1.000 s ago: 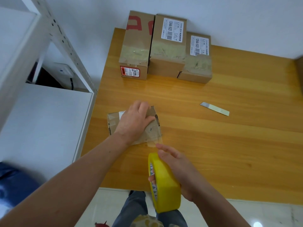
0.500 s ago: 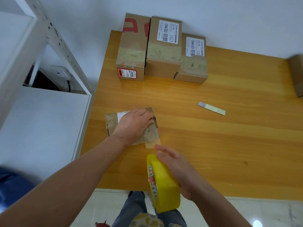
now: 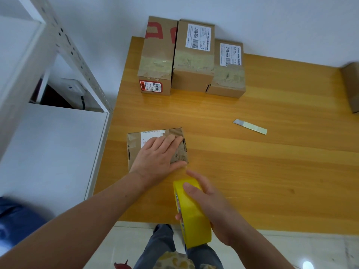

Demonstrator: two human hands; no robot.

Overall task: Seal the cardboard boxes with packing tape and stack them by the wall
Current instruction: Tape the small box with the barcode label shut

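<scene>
A small cardboard box (image 3: pixel 136 148) lies near the left front of the wooden table (image 3: pixel 252 171). My left hand (image 3: pixel 157 160) presses flat on its top, fingers straight, thumb along the near right corner. Just in front of the box my right hand (image 3: pixel 209 206) grips a yellow roll of packing tape (image 3: pixel 192 216), held upright over the table's front edge. Three taped boxes (image 3: pixel 194 59) stand side by side against the wall at the back of the table.
A flat knife blade (image 3: pixel 250 126) lies on the table to the right of the small box. Another cardboard box (image 3: pixel 352 86) shows at the right edge. A white metal shelf unit (image 3: pixel 48 133) stands close on the left.
My left hand has slid toward me across the box top, with the thumb now at the near corner. The tape roll stays in my right hand near the box's front corner.
</scene>
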